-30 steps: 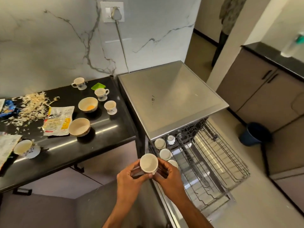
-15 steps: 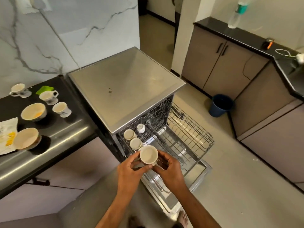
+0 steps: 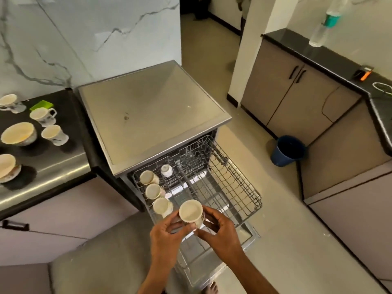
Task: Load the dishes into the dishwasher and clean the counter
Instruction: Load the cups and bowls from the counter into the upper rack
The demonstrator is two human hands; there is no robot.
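Both hands hold one cream cup (image 3: 191, 211) just above the front left corner of the pulled-out dishwasher rack (image 3: 233, 183). My left hand (image 3: 167, 232) grips its left side and my right hand (image 3: 218, 230) its right side. Three cups stand in a row along the rack's left edge: one (image 3: 163, 205) right beside the held cup, one (image 3: 153, 190) behind it, one (image 3: 147, 177) at the back. A small white piece (image 3: 167, 169) sits deeper in the rack. On the black counter (image 3: 63, 158) stand three cups (image 3: 53, 133) (image 3: 41, 114) (image 3: 8, 100) and two bowls (image 3: 18, 133) (image 3: 6, 166).
The steel dishwasher top (image 3: 148, 115) lies behind the rack. A green item (image 3: 41, 105) sits at the counter's back. A blue bucket (image 3: 288, 150) stands on the floor by brown cabinets (image 3: 297, 92). A bottle (image 3: 324, 24) stands on the far counter.
My view has swung right and down toward the dishwasher. The held cup has come lower and closer to the rack's front left corner, both hands still on it.
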